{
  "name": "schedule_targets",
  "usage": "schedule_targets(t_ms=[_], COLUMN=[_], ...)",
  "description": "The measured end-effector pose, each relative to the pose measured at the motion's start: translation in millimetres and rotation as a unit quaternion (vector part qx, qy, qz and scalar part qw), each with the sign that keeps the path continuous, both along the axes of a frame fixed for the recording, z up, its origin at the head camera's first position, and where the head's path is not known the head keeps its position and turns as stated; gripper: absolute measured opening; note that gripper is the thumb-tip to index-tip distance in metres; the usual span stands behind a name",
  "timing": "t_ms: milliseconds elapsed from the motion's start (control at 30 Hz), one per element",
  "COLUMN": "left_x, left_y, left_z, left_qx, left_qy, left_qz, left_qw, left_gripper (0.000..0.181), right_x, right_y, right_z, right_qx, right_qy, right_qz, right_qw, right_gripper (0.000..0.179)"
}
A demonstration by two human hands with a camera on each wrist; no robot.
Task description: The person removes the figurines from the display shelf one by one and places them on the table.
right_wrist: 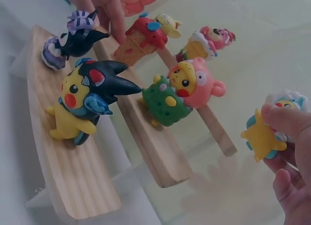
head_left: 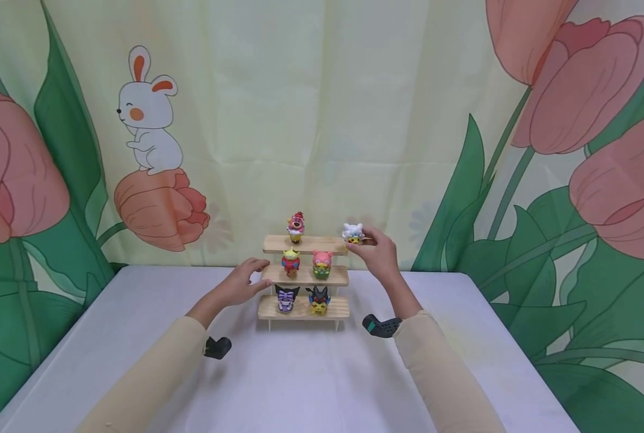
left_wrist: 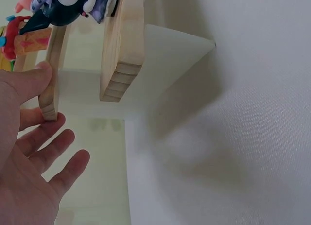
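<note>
A small three-tier wooden display stand [head_left: 304, 275] holds several toy figurines. At its left side my left hand [head_left: 240, 281] pinches the end of the middle board [left_wrist: 52, 84] between thumb and fingers, its other fingers spread loosely. My right hand [head_left: 377, 251] grips a yellow figurine with a fluffy white hood [head_left: 352, 233] in the air just off the right end of the top board [head_left: 305, 243]. In the right wrist view the thumb presses on that figurine's yellow body [right_wrist: 265, 136], whose underside partly faces the camera.
On the top board stands a pink figurine with a red hat [head_left: 296, 227]. The middle board carries a red one [head_left: 290, 262] and a pink-hooded one [head_left: 322, 264]. Below are a black-and-purple figurine [head_left: 286, 299] and a black-hooded yellow one [head_left: 318, 300]. A floral curtain [head_left: 322, 120] hangs behind the white table [head_left: 300, 385].
</note>
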State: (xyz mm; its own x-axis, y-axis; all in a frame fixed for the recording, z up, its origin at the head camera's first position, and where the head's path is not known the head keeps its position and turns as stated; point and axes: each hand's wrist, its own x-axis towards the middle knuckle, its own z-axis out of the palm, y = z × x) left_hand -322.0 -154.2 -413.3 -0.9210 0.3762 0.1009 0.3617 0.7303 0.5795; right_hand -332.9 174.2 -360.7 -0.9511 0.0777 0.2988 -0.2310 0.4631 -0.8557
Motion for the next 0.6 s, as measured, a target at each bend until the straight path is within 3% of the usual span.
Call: schedule_targets(t_ms=[600], left_x=[1.9], left_y=[-1.0], left_z=[0.8], left_qx=[0.004], left_qy=[-0.01], left_qz=[0.007], left_qw=[0.9999], left_gripper=[0.058], right_x=[1.4], right_y=[6.6], right_z=[-7.5], right_qx=[0.009], right_qy=[-0.01], right_qz=[-0.017], right_qw=[0.9998], right_gripper=[0.046])
